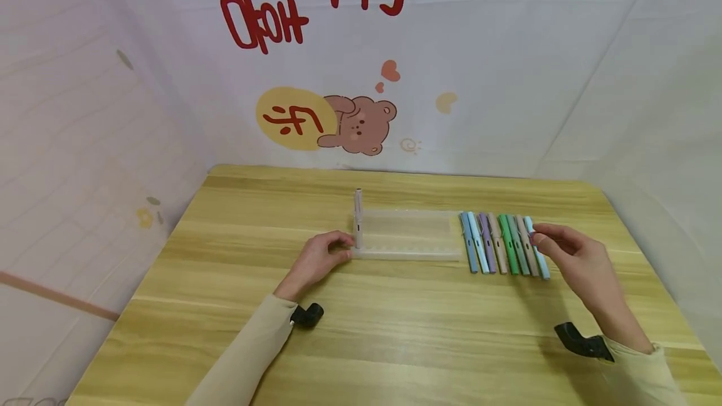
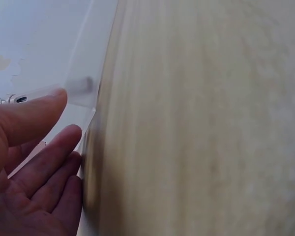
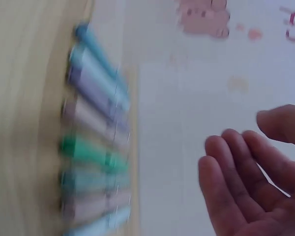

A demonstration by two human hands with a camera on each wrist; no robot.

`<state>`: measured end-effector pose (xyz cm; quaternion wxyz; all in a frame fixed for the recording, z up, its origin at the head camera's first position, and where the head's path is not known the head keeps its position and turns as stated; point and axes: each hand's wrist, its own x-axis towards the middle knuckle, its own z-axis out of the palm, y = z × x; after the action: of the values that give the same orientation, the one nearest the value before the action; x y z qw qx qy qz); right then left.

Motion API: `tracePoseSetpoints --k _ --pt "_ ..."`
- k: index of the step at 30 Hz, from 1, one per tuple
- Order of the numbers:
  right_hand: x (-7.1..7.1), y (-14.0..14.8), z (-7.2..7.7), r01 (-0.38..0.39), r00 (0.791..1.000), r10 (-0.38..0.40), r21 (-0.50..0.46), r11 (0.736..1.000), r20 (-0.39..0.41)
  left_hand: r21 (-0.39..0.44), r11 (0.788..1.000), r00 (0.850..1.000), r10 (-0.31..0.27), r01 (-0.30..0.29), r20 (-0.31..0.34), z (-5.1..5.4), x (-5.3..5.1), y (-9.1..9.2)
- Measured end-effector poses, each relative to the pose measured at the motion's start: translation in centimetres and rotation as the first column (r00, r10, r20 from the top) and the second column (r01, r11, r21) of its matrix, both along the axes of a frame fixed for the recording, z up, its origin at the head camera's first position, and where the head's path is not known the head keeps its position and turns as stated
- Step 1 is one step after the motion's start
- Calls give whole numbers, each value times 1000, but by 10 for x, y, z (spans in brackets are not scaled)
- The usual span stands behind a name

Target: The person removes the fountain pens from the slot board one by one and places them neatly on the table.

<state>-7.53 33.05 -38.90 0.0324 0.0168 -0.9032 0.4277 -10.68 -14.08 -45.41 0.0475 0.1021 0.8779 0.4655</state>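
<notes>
A clear plastic pen rack (image 1: 406, 255) with a notched front lies mid-table, and one pale pinkish-grey pen (image 1: 358, 218) stands upright at its left end. Beside that end is my left hand (image 1: 318, 262), fingertips at the rack's edge, thumb (image 2: 37, 115) and fingers apart. Right of the rack, several capped pens lie side by side, among them a purple pen (image 1: 487, 243), a green pen (image 1: 508, 244) and, outermost, a light blue pen (image 1: 542, 263). Over the light blue pen's upper part hovers my right hand (image 1: 583, 262); its fingers are loosely bent and hold nothing in the right wrist view.
The wood-grain table (image 1: 406, 331) meets a white printed cloth (image 1: 485, 49) at the back, with a cartoon bear (image 1: 363, 124) on it. More cloth hangs on the left and right sides. Black camera mounts (image 1: 583, 343) sit on both wrists.
</notes>
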Motion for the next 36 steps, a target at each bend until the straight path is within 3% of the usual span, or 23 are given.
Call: tracePoseSetpoints --k 4,7,15,29,36 --pt "2 -31 2 -32 998 28 -63 998 -58 -1 1000 1000 1 -1 -19 -2 0 1" --pt "2 -51 1 -86 992 80 -59 995 -96 3 1000 1000 1 -1 -16 -2 0 1" --pt "-5 -96 -4 -267 957 250 -107 958 -146 13 1000 1000 -9 9 -11 -3 0 1" --pt "-18 -160 -23 -398 917 378 -227 889 -128 21 1000 1000 2 -2 15 -1 1 -4" --pt "-26 -189 -27 -424 905 415 -238 874 -91 14 1000 1000 1 -1 7 -3 2 -2"
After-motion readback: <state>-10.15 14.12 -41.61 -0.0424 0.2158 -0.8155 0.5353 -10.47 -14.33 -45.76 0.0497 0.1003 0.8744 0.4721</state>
